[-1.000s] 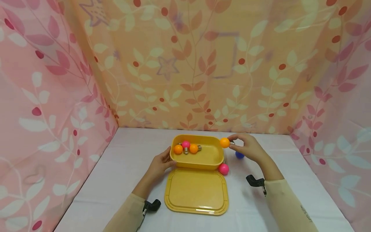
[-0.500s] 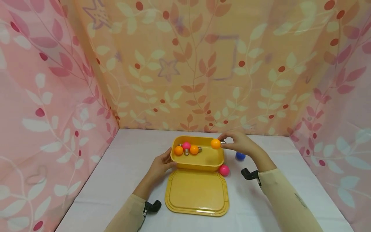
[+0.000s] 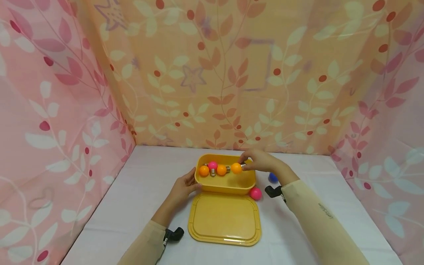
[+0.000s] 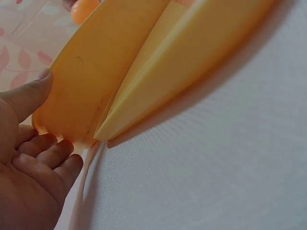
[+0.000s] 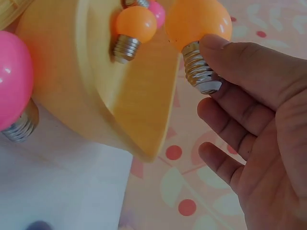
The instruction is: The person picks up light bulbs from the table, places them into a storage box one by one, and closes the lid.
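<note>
My right hand (image 3: 262, 162) pinches an orange light bulb (image 3: 236, 168) by its metal screw base, over the right part of a yellow plastic box (image 3: 228, 190). In the right wrist view the bulb's orange globe (image 5: 200, 21) points away from the palm. My left hand (image 3: 180, 188) holds the box at its left end. In the left wrist view the thumb (image 4: 36, 93) lies against the wall and the other fingers are curled at the corner. Inside the box lie two orange bulbs (image 3: 221, 169) and a pink bulb (image 3: 212, 166) on the left side.
A yellow lid (image 3: 225, 219) lies flat in front of the box. Another pink bulb (image 3: 255, 193) rests on the table by the box's front right corner. Right of the box is a blue bulb (image 3: 273, 177), partly hidden by the right arm. Patterned cloth (image 3: 212, 92) surrounds the white table.
Carrying the orange bulb, my right hand has moved left from beside the box's right rim to over its inside. My left hand stays on the box.
</note>
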The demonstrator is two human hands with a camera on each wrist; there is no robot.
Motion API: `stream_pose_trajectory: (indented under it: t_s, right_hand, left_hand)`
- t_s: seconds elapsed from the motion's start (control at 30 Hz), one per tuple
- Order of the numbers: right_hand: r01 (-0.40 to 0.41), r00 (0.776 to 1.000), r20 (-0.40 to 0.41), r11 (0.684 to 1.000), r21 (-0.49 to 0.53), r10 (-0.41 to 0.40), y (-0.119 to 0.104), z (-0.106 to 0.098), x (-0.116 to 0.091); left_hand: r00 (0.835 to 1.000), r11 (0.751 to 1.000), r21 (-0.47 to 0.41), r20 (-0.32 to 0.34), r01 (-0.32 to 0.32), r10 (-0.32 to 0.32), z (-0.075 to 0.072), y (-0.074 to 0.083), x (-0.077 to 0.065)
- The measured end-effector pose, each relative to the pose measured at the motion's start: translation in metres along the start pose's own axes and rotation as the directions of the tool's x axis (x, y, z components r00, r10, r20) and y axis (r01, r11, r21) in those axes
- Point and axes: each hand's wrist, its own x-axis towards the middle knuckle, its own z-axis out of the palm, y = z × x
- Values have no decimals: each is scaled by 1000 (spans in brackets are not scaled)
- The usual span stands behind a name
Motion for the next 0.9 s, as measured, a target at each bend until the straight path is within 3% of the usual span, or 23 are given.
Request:
stream_pose_trajectory:
  t_s: [0.27, 0.67, 0.9]
  right_hand:
    - [3, 997, 82, 999, -36, 0, 7, 14, 15]
    - [8, 986, 163, 990, -142, 15, -9, 16, 35]
    - [-2, 974, 222, 992, -128, 31, -8, 28, 45]
  left_hand:
    - [1000, 1000, 0, 10, 11, -11, -1, 0, 1]
    - [1000, 1000, 3, -2, 3, -3, -3, 4, -1]
    - [1000, 1000, -4, -5, 12, -12, -1, 1, 1]
